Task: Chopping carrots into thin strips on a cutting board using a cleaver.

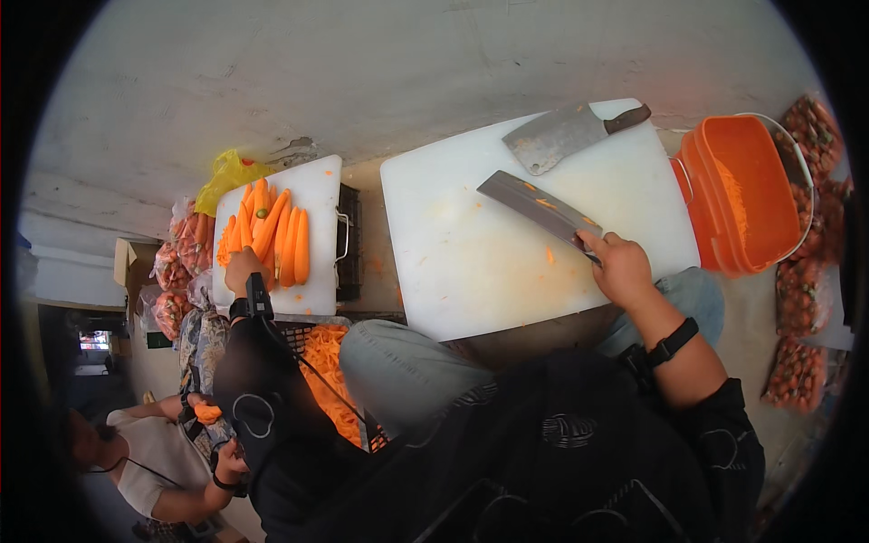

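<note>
My right hand [621, 268] grips the handle of a cleaver [536, 207], its blade slanting up and left over the large white cutting board [448, 271]. Small orange bits cling to that blade. A second cleaver [553, 139], with a dark wooden handle, lies near the board's far edge. To the left, my left hand [246, 271] is at the near side of a pile of peeled carrots [282, 234] on a smaller white cutting board [322, 237]. Its fingertips are hidden among the carrots, so I cannot tell whether it grips one.
An orange bucket [699, 197] with shredded carrot stands right of the large board. Carrot peelings [333, 380] fill a black crate by my left knee. Bagged carrots [170, 265] lie at left, more bags [804, 292] at right. A co-worker [163, 461] sits lower left, holding an orange piece.
</note>
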Tool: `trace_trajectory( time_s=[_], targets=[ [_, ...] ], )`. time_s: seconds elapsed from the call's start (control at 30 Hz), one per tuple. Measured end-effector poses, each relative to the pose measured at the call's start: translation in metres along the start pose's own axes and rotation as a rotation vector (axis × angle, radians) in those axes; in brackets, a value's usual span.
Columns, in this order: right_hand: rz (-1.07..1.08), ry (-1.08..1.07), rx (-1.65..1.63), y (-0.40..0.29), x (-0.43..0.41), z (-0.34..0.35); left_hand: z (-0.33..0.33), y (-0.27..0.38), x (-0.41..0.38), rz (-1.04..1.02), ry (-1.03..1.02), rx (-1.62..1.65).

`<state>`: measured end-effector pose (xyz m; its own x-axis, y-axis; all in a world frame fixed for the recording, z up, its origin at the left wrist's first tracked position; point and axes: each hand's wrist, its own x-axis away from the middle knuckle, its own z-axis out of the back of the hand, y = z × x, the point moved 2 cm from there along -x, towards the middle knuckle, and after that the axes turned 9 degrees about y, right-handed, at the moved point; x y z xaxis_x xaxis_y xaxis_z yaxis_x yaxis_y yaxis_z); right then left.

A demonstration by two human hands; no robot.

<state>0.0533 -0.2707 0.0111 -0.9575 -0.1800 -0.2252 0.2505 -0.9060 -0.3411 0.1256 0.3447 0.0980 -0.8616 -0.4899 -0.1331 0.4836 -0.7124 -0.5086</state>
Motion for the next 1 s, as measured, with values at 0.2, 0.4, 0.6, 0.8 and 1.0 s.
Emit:
trace_trajectory(
  time_s=[0.2, 0.4, 0.6, 0.8, 1.0],
  targets=[
    [-0.042, -0.012, -0.016, 0.002, 0.003, 0.009, 0.018, -0.001, 0.015, -0.06, 0.017, 0.056],
    [-0.06, -0.023, -0.029, 0.003, 0.007, 0.016, 0.04, 0.024, 0.041, -0.206, 0.108, 0.306],
    [-0.057, 0.074, -0.136, 0.016, 0.007, 0.02, 0.063, 0.082, 0.091, -0.369, -0.12, 1.137],
    [-0.15, 0.28, -0.481, 0.026, 0.008, 0.022, 0.075, 0.178, 0.176, -0.139, -0.747, 1.733],
    [-0.517, -0.015, -0.951, 0.026, 0.011, 0.036, 0.06, 0.261, 0.241, 0.072, -0.792, 1.948]
  ],
)
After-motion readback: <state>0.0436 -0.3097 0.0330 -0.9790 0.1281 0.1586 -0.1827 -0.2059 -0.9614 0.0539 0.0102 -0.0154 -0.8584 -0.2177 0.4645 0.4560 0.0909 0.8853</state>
